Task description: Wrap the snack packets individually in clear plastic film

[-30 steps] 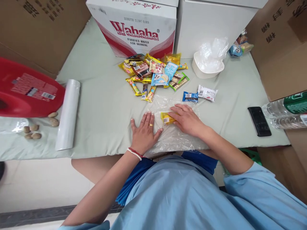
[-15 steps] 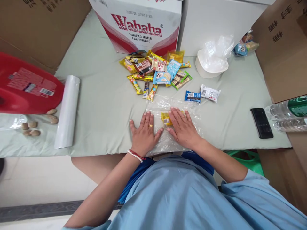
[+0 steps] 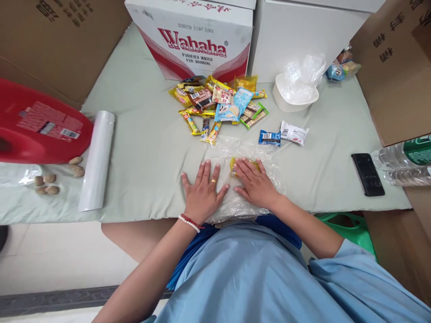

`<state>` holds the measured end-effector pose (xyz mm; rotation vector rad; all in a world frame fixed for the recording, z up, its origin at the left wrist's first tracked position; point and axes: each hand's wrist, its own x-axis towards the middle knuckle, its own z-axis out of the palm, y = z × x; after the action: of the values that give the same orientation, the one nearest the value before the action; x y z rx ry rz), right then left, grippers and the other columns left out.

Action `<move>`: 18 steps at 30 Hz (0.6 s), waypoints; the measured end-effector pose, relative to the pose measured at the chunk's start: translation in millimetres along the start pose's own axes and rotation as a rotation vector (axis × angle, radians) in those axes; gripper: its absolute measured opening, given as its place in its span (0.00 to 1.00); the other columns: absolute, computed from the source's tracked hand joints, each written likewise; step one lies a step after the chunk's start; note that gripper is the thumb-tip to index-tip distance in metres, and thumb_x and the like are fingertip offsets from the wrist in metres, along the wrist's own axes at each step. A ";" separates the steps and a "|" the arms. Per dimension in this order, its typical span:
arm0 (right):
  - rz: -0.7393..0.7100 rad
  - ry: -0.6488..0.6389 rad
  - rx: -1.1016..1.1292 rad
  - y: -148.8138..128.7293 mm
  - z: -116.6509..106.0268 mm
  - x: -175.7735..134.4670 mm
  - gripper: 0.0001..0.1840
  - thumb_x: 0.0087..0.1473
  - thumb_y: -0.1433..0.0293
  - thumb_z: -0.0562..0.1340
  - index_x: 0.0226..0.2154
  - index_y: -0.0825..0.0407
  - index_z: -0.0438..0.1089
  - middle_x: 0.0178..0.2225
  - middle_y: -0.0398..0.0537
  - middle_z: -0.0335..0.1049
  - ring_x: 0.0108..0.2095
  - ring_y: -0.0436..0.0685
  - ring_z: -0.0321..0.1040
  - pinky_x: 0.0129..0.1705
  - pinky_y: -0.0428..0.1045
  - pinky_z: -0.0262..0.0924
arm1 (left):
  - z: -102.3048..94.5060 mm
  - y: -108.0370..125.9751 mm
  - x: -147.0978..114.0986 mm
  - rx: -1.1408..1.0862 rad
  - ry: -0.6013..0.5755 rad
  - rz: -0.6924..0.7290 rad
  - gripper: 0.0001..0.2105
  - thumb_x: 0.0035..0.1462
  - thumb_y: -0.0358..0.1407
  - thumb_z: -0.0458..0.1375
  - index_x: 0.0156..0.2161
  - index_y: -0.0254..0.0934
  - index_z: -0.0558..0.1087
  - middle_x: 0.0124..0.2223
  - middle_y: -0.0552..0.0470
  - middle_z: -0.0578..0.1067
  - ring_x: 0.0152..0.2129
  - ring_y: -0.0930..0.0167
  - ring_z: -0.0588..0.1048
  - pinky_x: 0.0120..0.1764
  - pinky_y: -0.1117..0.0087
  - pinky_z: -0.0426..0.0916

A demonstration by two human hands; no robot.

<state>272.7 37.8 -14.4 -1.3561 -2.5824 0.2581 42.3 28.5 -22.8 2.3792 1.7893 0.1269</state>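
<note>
A clear plastic bag (image 3: 222, 150) lies flat at the table's front edge, with a yellow snack packet (image 3: 233, 167) in or under it; which one I cannot tell. My right hand (image 3: 254, 181) rests flat over the bag and covers most of that packet, fingers stretched out. Spread wide, my left hand (image 3: 203, 190) presses down at the bag's left side, partly on the cloth. Neither hand grips anything. Beyond the bag sits a heap of wrapped snacks (image 3: 202, 98). A blue packet (image 3: 270, 138) and a white packet (image 3: 294, 133) lie to its right.
A white bowl (image 3: 281, 99) holds crumpled clear plastic. At left are a plastic roll (image 3: 97, 161), a red jug (image 3: 43, 125) and several walnuts (image 3: 52, 190). A phone (image 3: 367, 175) and bottles (image 3: 392, 158) lie right. The Wahaha carton (image 3: 202, 45) stands behind.
My right hand has shifted slightly left and covers more of the yellow packet. The fingers of my left hand have spread further apart. The camera view has shifted a little.
</note>
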 end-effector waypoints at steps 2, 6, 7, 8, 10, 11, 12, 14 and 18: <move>-0.085 -0.049 0.033 9.6 -1.7 0.2 0.36 0.72 0.58 0.55 0.76 0.50 0.51 0.76 0.57 0.51 0.77 0.65 0.43 0.77 0.72 0.31 | -1.6 -5.4 -2.0 -0.001 -0.013 0.034 0.31 0.74 0.53 0.42 0.76 0.43 0.54 0.79 0.40 0.46 0.75 0.54 0.52 0.69 0.26 0.31; -0.187 -0.119 0.169 29.5 -21.7 15.0 0.32 0.72 0.56 0.56 0.72 0.49 0.59 0.74 0.57 0.57 0.75 0.65 0.51 0.76 0.70 0.40 | -4.0 -13.5 -4.3 -0.013 -0.011 0.055 0.30 0.74 0.51 0.43 0.76 0.45 0.53 0.79 0.42 0.49 0.74 0.54 0.54 0.70 0.29 0.30; -0.180 -0.109 0.214 35.5 -28.6 23.7 0.31 0.72 0.56 0.56 0.71 0.49 0.62 0.72 0.57 0.61 0.72 0.64 0.56 0.74 0.68 0.47 | -4.3 -14.2 -4.4 -0.013 -0.007 0.052 0.30 0.74 0.51 0.43 0.76 0.46 0.53 0.79 0.42 0.49 0.74 0.54 0.54 0.70 0.29 0.30; -0.147 -0.078 0.243 42.7 -35.2 34.9 0.29 0.72 0.56 0.55 0.69 0.50 0.65 0.69 0.57 0.66 0.69 0.64 0.62 0.71 0.65 0.53 | -4.5 -14.4 -4.3 -0.012 -0.005 0.049 0.30 0.74 0.51 0.44 0.76 0.46 0.52 0.79 0.43 0.49 0.74 0.54 0.54 0.70 0.30 0.30; -0.008 0.040 0.228 62.3 -46.5 64.7 0.26 0.73 0.60 0.52 0.64 0.52 0.70 0.62 0.58 0.74 0.62 0.65 0.69 0.66 0.63 0.62 | -4.7 -13.9 -3.8 -0.008 -0.005 0.043 0.31 0.74 0.51 0.44 0.76 0.47 0.51 0.79 0.43 0.49 0.74 0.54 0.54 0.70 0.30 0.31; 0.081 0.107 0.184 74.7 -50.8 82.7 0.25 0.72 0.62 0.51 0.61 0.53 0.72 0.59 0.59 0.76 0.60 0.66 0.70 0.64 0.63 0.63 | -4.7 -13.5 -3.5 -0.006 -0.010 0.040 0.31 0.74 0.51 0.45 0.76 0.47 0.51 0.79 0.43 0.49 0.74 0.54 0.54 0.70 0.30 0.31; 0.164 0.161 0.132 88.4 -53.9 102.4 0.24 0.71 0.66 0.50 0.60 0.54 0.73 0.57 0.60 0.77 0.58 0.68 0.71 0.63 0.64 0.64 | -4.8 -13.2 -3.2 -0.001 -0.015 0.038 0.31 0.74 0.51 0.45 0.76 0.48 0.50 0.79 0.44 0.49 0.74 0.54 0.54 0.71 0.30 0.32; 0.234 0.198 0.049 117.1 -56.6 143.5 0.25 0.67 0.71 0.53 0.62 0.55 0.72 0.60 0.60 0.74 0.61 0.70 0.68 0.64 0.65 0.62 | -4.7 -12.9 -2.7 0.011 -0.027 0.035 0.30 0.74 0.51 0.45 0.76 0.48 0.51 0.79 0.44 0.49 0.75 0.55 0.54 0.71 0.31 0.32; 0.090 0.034 -0.037 162.8 -53.3 212.7 0.37 0.60 0.71 0.63 0.70 0.55 0.62 0.70 0.60 0.62 0.71 0.72 0.53 0.73 0.69 0.46 | -4.6 -13.3 -2.8 0.032 -0.031 0.028 0.30 0.74 0.51 0.45 0.76 0.46 0.52 0.79 0.44 0.49 0.75 0.56 0.53 0.71 0.32 0.34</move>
<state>297.7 307.8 18.4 -1.4782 -2.5140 0.2002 28.1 29.8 -20.6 2.4155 1.7583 0.0647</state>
